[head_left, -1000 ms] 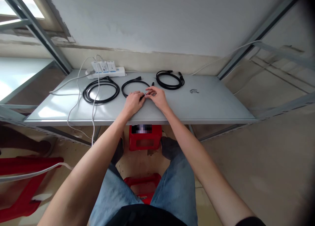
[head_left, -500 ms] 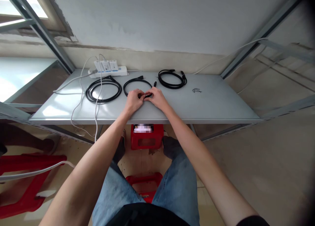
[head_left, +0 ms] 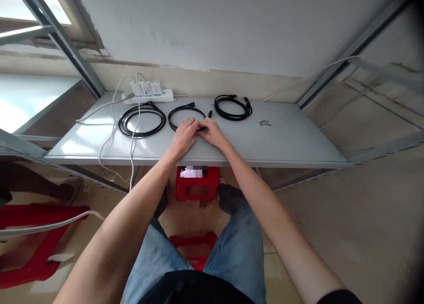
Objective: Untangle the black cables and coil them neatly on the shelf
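A coiled black cable [head_left: 180, 108] lies at the middle of the grey shelf top, with one plug end at its back and the other beside my right hand. My left hand [head_left: 185, 136] rests over the near side of this coil, its fingers curled down onto the cable. Right against it, my right hand [head_left: 212, 132] pinches the same cable below the upright plug [head_left: 210, 113]. What lies between the fingertips is mostly hidden. Another coiled black cable [head_left: 159, 129] is to the left, and a third, bundled black cable [head_left: 233, 117] is at the back right.
Several thin black ties [head_left: 264, 123] lie on the shelf [head_left: 298, 140] at the right. A white power strip [head_left: 167, 95] with chargers stands at the back left, its white cords hanging over the front edge. A red stool [head_left: 198, 191] is below; a person's leg [head_left: 36, 184] shows at far left.
My left hand has flattened, its fingers now extending further over the cable toward my right hand. The right hand keeps its grip. The whole view has shifted slightly.
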{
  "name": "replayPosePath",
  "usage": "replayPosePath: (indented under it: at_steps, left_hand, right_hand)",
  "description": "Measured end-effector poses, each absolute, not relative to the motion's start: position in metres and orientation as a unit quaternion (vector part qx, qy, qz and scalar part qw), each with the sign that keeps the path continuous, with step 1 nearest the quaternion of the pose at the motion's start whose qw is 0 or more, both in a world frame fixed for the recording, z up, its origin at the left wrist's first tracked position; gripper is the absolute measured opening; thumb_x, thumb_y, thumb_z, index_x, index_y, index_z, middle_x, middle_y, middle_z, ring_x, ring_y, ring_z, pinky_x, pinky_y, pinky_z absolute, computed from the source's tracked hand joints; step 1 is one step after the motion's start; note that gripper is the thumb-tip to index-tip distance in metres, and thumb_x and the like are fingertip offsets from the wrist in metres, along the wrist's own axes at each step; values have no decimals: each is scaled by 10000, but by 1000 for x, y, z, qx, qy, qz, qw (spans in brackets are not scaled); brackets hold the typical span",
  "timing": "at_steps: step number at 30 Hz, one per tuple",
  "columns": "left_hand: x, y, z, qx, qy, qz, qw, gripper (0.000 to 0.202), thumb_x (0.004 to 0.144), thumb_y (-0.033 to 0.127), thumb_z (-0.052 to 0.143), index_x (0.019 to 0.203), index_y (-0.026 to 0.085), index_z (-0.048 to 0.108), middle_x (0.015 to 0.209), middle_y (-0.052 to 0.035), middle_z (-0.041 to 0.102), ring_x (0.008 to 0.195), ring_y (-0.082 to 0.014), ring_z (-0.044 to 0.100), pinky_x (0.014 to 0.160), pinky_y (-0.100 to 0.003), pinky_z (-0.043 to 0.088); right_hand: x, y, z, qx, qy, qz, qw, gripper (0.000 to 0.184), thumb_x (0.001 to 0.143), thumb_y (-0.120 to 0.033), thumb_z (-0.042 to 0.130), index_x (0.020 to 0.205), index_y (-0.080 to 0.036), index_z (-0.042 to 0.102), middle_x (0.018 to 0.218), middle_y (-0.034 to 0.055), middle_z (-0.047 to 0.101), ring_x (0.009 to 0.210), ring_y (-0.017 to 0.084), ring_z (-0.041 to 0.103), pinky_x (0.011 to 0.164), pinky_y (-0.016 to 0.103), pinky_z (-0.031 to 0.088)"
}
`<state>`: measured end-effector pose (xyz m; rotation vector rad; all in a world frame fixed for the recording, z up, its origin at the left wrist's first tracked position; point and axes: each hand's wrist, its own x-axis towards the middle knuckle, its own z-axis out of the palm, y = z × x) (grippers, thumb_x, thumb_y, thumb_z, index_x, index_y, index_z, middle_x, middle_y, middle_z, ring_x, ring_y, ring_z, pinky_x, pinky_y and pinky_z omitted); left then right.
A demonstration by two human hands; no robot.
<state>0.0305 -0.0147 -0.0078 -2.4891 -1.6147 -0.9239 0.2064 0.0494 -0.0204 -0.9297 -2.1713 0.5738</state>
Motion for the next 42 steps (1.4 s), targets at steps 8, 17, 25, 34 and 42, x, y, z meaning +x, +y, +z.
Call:
replayPosePath:
  at_steps: [8,17,25,34,42]
  left_hand:
    - [33,-17,-7,-795,-527,-299,31,398,903,-9,475,1182,223,638,1127,-124,720,1113,-321,638,959,-435,497]
    - [30,-22,-2,-797,-520,-307,-19,647,770,-46,483,1340,236,605,1188,-124,723,1186,-328,641,996,-433,529]
    - [31,-21,0,-799,-521,-298,-19,615,780,-43,483,1328,211,598,1240,-154,711,1223,-344,622,1007,-452,514]
    - [34,-22,2,-793,-530,-300,2,492,840,-19,469,1252,204,622,1256,-165,702,1218,-357,612,1029,-487,480]
    - [35,-20,1,-779,-542,-313,-33,447,919,32,463,1298,213,617,1252,-167,711,1193,-348,639,1016,-481,493]
  right_hand:
    - [206,37,-15,-353,-856,175,333,114,937,-201,750,1016,-193,832,997,44,617,809,182,555,797,322,468]
    - [196,54,-18,-365,-798,314,363,142,717,-249,906,800,-193,805,854,5,693,773,173,600,785,326,476]
    - [186,40,-25,-400,-757,310,414,145,771,-301,832,827,-187,761,902,8,664,784,162,571,775,314,478]
    - [185,35,-21,-399,-753,294,433,120,840,-298,758,855,-195,699,940,15,623,710,138,482,720,306,453]
    - [183,32,-19,-436,-755,258,416,54,814,-149,721,814,-202,717,962,37,638,844,198,584,849,357,504]
